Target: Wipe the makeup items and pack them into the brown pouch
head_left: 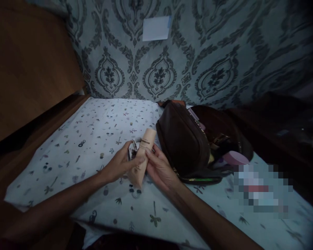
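Note:
A peach squeeze tube with small dark print is held tilted above the patterned sheet, its flat end toward me. My left hand is closed on it, thumb across its front. Against the tube, by the left fingers, is a small white item with dark marks; its kind cannot be made out. From the other side my right hand grips the tube, thumb near its middle. Just right of the hands lies a dark brown backpack, unzipped, with several things showing in its opening.
A pink round-ended item sticks out of the bag. A blurred-out patch covers something on the white sheet. Wooden furniture stands at left. The patterned wall behind bears a white card.

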`<state>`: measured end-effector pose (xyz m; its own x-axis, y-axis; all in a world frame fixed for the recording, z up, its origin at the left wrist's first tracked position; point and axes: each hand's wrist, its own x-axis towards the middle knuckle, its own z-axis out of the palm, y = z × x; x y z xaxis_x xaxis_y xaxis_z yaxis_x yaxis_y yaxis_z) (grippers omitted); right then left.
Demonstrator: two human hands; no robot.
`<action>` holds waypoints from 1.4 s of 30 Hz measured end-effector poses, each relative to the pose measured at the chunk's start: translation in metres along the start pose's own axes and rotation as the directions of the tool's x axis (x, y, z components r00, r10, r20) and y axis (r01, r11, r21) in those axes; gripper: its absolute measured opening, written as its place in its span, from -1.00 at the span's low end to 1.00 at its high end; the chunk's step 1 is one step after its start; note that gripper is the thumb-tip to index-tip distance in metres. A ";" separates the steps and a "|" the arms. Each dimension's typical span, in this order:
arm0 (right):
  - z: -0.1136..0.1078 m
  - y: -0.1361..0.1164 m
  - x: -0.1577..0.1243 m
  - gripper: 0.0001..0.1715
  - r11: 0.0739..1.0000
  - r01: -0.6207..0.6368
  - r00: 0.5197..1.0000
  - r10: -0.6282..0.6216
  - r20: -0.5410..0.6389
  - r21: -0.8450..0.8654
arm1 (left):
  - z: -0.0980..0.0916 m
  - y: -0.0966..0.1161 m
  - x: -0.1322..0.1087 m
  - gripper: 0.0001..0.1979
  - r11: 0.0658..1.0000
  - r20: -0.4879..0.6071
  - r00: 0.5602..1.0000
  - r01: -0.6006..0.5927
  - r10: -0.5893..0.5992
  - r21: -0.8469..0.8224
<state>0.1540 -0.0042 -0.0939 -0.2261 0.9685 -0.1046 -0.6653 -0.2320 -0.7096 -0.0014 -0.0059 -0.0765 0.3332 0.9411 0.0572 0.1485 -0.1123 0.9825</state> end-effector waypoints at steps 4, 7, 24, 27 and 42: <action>0.003 -0.004 -0.001 -0.45 0.997 0.021 0.999 -0.019 0.034 -0.079 | 0.004 -0.001 -0.009 -0.33 0.995 0.078 0.994 0.069 -0.075 0.077; 0.003 -0.006 -0.002 -0.40 0.977 0.092 0.996 -0.089 0.028 -0.191 | -0.008 -0.003 -0.012 -0.56 0.963 0.091 0.988 0.096 -0.122 0.251; -0.030 0.000 0.019 -0.61 0.653 0.146 0.989 -0.087 0.118 -0.743 | -0.077 0.006 -0.007 -0.56 0.708 -0.038 0.989 -0.074 0.140 0.702; -0.027 -0.001 0.018 -0.53 0.682 0.138 0.990 -0.075 0.119 -0.718 | -0.063 0.007 -0.010 -0.60 0.613 0.029 0.972 -0.171 0.235 0.771; -0.025 -0.006 0.014 -0.55 0.764 0.101 0.991 -0.022 0.131 -0.637 | -0.049 0.005 0.001 -0.72 0.585 0.307 0.912 -0.411 0.272 0.699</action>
<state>0.1729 0.0133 -0.1083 -0.3023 0.9532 0.0033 -0.0775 -0.0211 -0.9968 -0.0456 0.0097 -0.0626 0.6306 0.7294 0.2653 0.6010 -0.6751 0.4278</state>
